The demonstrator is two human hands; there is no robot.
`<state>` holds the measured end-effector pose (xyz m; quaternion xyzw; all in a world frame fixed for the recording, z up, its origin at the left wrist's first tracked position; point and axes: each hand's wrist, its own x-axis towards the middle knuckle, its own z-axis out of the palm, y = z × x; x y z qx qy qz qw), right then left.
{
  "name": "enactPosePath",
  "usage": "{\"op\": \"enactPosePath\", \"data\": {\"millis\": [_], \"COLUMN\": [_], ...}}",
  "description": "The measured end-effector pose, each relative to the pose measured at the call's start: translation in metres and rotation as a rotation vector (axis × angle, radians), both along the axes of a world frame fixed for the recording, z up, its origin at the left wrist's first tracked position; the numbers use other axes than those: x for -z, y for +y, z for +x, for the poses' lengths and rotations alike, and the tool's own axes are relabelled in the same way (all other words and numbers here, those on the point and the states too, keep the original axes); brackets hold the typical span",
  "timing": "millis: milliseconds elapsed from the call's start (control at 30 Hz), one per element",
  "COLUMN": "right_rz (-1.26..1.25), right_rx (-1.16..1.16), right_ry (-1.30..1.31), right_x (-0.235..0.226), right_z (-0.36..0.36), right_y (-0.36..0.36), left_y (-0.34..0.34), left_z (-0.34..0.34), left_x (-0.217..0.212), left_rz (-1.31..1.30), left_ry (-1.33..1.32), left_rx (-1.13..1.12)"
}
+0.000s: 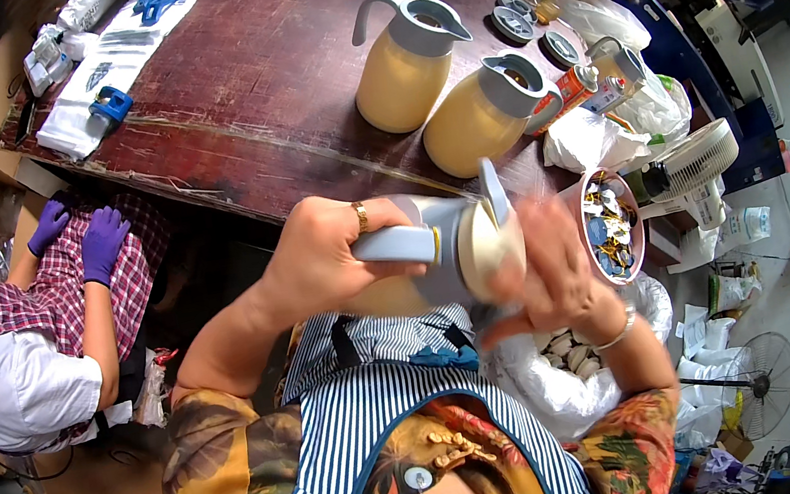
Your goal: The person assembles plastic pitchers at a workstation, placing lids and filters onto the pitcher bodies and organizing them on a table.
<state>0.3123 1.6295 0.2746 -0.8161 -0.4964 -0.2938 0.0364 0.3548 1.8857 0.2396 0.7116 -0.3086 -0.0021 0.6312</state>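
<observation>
The left hand [319, 243] wraps the handle [395, 246] of the jug [439, 253], tilted between the hands; the right hand [556, 265] is blurred, grip unclear; its uneven push could twist the jug loose.

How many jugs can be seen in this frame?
4: the held jug in the left hand; the left jug and middle jug on the table; a partly hidden jug beside the cans at right. More may be hidden.

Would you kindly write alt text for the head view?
A left hand holds a tilted jug by its handle, a blurred right hand near its top. Similar cream-and-grey jugs stand on a dark red table.
</observation>
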Motion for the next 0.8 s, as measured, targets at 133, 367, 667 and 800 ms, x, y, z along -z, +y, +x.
{"op": "enactPosePath", "data": {"millis": [133, 367, 667, 800], "right_rz": [0.179, 0.265, -0.082, 0.144], "right_rx": [-0.339, 0.284, -0.404, 0.113], "right_ry": [0.170, 0.439, 0.169, 0.382], "right_x": [0.001, 0.001, -0.014, -0.012], "right_z": [0.022, -0.007, 0.000, 0.002], "right_y": [0.001, 0.027, 0.017, 0.013], "left_y": [-0.024, -0.016, -0.011, -0.025], "left_z": [-0.014, 0.002, 0.040, -0.012], "left_x": [-0.020, 0.001, -0.008, -0.009], "left_rz": [0.137, 0.079, 0.089, 0.064], "left_ry": [-0.336, -0.186, -0.014, -0.176], "left_rx": [-0.091, -0.049, 0.458, -0.102]}}
